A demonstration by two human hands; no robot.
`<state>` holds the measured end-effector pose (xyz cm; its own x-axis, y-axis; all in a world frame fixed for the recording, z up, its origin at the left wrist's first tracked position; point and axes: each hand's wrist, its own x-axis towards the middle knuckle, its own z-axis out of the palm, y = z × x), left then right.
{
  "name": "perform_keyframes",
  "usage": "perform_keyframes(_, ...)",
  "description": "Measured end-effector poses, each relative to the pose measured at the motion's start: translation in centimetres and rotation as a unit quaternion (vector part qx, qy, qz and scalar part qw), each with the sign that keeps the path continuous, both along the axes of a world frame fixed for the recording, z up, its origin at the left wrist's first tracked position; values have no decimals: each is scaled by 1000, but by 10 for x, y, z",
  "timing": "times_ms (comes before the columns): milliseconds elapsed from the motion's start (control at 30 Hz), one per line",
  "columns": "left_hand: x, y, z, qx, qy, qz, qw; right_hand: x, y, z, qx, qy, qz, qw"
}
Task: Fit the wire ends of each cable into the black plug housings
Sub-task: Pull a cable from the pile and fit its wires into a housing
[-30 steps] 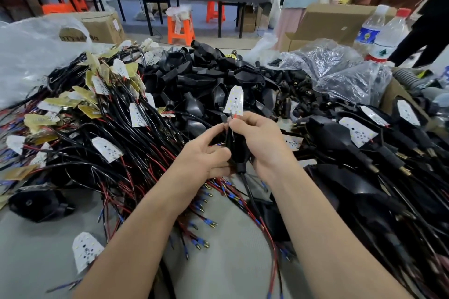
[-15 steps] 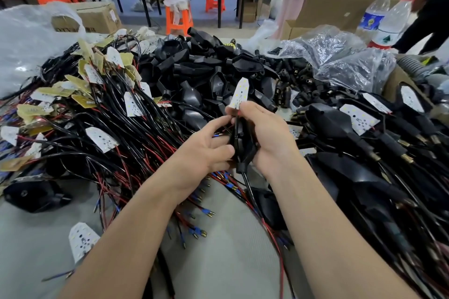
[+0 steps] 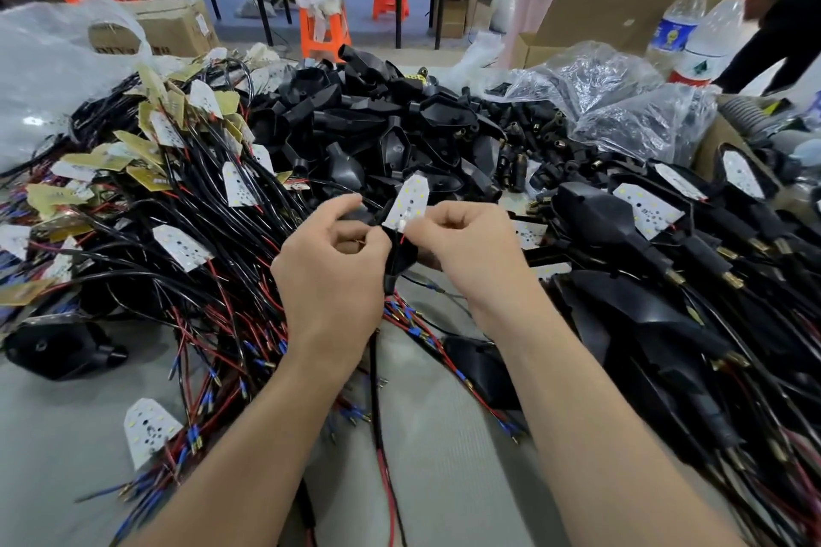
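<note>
**Both hands at one assembly.** We hold a black plug housing (image 3: 401,258) raised above the counter (image 3: 444,480), probably to see into its mouth. Our left hand (image 3: 331,266) curls round the housing to steady it. Our right hand (image 3: 466,249) pinches the white board (image 3: 411,202) at its wired end. The cable (image 3: 377,373) hangs below. Fingers hide the seating; we cannot make out the wire ends inside.

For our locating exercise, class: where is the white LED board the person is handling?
Centre of the head view: the white LED board stands between the left hand and right hand, its lower end pinched by the right, above the black plug housing.
</note>
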<state>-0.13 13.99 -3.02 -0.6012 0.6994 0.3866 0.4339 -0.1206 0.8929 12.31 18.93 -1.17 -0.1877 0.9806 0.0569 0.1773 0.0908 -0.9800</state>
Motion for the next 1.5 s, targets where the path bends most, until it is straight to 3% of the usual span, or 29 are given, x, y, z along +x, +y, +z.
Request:
perform_keyframes(100, -4, 3, 1, -13, -117, -48, 992, 0, -2, 1, 49, -58, -11, 997)
perform_keyframes(200, -1, 5, 3, -7, -269, -141, 953, 2, -1, 3, 80, -98, -19, 992)
perform_keyframes(300, -2, 7, 2, -23, -294, -220, 930, 4, -3, 4, 101, -148, -4, 984)
perform_keyframes(400, -3, 6, 3, -34, -352, -248, 902, 8, -2, 7, 63, -160, 64, 983)
perform_keyframes(500, -3, 9, 4, -42, -306, -238, 921, 8, -3, 7, 53, -181, 89, 978)
perform_keyframes(667, -5, 10, 5, -35, -330, -202, 921, -8, -15, 2, 199, -176, -57, 962)
perform_keyframes(767, -6, 10, 7, -26, -336, -173, 926, -5, -9, 2, 148, -100, -60, 982)
perform_keyframes(867, -9, 11, 11, 19, -354, -130, 926, 2, -5, 3, 27, -29, 43, 998)
perform_keyframes(967, -17, 10, 16, 71, -366, -98, 923, 9, -6, 3, 21, -171, 169, 970)
perform_keyframes(1067, -30, 10, 18, 107, -397, -69, 909, 11, -8, 11, 57, -258, 178, 948)
perform_keyframes(1167, -39, 9, 17, 96, -388, -42, 916, 10, -7, 19, 136, -318, 58, 937)
perform_keyframes(1233, -40, 6, 16, 72, -357, -34, 931, 1, -8, 24, 243, -389, -115, 881)
perform_keyframes(1300, -42, 3, 16, 62, -328, -42, 942, -11, -7, 32, 322, -374, -249, 833)
perform_keyframes(1333, -44, 1, 17, 54, -314, -56, 946, -14, -4, 37, 334, -340, -268, 837)
perform_keyframes(1500, -38, -1, 17, -45, -164, -220, 961, -23, 27, 56, 250, -179, -163, 937)
